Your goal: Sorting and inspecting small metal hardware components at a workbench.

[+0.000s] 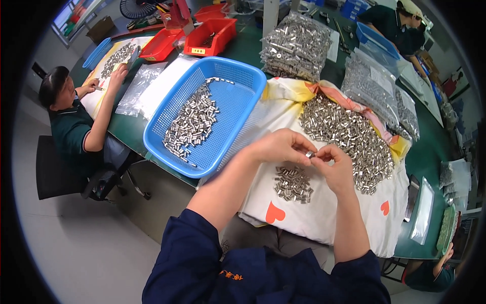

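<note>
Between the fingertips of my left hand (286, 146) and my right hand (331, 164) is a small shiny metal cylinder (310, 154); both hands pinch at it, above the white cloth (324, 218). Just below them lies a small pile of metal cylinders (293, 184). A larger heap of the same pieces (354, 142) spreads over the cloth to the right, beyond my right hand. Left of my left arm, a blue perforated basket (235, 101) holds many more cylinders (195, 119), gathered along its left side.
Plastic bags full of metal parts (296, 45) stand behind the cloth, with further bags (372, 86) to the right. Red bins (210, 38) sit behind the basket. Co-workers sit at the left (76, 124), far right (397, 28) and lower right (435, 276). A flat clear bag (423, 210) lies on the green table.
</note>
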`<state>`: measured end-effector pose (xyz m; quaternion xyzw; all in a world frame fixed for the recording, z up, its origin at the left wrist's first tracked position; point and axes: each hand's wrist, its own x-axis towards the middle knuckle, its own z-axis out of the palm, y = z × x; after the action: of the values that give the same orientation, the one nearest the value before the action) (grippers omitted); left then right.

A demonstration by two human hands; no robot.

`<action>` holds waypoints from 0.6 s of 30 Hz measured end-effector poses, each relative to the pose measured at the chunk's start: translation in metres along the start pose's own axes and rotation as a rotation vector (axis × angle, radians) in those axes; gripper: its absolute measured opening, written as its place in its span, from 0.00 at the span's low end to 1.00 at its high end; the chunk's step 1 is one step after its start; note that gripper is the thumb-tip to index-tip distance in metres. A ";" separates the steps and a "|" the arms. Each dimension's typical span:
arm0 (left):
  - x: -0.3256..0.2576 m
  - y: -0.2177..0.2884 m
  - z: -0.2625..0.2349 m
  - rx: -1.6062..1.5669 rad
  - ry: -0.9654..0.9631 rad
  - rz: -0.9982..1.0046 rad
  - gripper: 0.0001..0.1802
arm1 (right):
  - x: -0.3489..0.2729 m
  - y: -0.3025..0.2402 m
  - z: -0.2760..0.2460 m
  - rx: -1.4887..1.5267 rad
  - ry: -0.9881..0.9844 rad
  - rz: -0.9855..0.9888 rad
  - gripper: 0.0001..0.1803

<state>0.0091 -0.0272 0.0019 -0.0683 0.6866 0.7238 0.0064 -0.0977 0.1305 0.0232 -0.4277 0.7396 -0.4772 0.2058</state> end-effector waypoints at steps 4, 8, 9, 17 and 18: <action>-0.007 0.005 0.005 0.103 -0.010 -0.016 0.19 | -0.008 -0.003 -0.001 0.073 0.045 -0.011 0.07; -0.003 -0.009 0.007 0.152 -0.083 0.012 0.19 | -0.020 -0.029 0.004 -0.050 0.109 -0.326 0.14; -0.001 -0.006 0.007 0.268 -0.101 0.021 0.19 | -0.025 -0.043 0.005 -0.091 0.096 -0.422 0.16; -0.004 0.005 0.005 0.296 -0.095 0.008 0.18 | -0.051 -0.111 0.012 -0.207 -0.344 -0.954 0.14; -0.004 0.005 0.004 0.297 -0.096 0.021 0.18 | -0.047 -0.106 0.010 -0.221 -0.344 -0.959 0.14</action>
<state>0.0119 -0.0232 0.0079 -0.0245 0.7855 0.6169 0.0417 -0.0186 0.1451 0.1075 -0.8098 0.4619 -0.3599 0.0364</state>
